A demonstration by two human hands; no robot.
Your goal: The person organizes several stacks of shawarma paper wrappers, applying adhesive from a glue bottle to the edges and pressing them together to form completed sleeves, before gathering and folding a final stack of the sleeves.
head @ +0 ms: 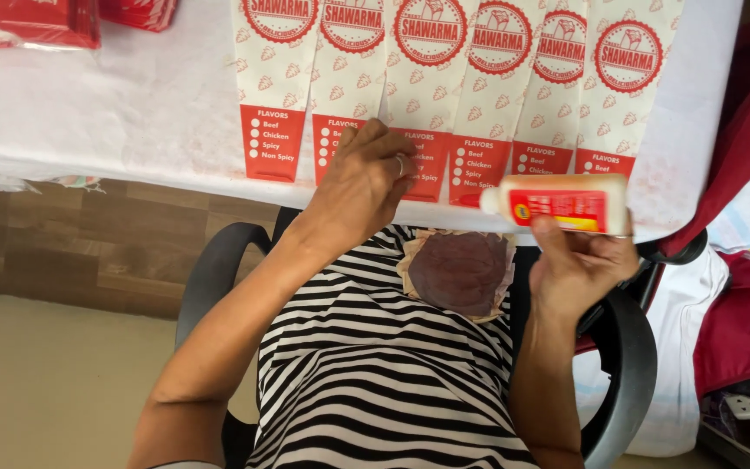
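Six white paper sleeves point(444, 87) with red round emblems and red panels at their lower ends lie side by side, overlapping, along the near edge of the white table point(132, 113). A white glue bottle point(557, 204) with a red and yellow label lies sideways in the right hand point(579, 265), just below the sleeves. Red packages in clear wrap point(41, 22) sit at the table's far left corner.

Right hand point(579, 265) grips glue bottle point(562, 204); left hand point(362, 182) presses paper sleeves point(418, 95).
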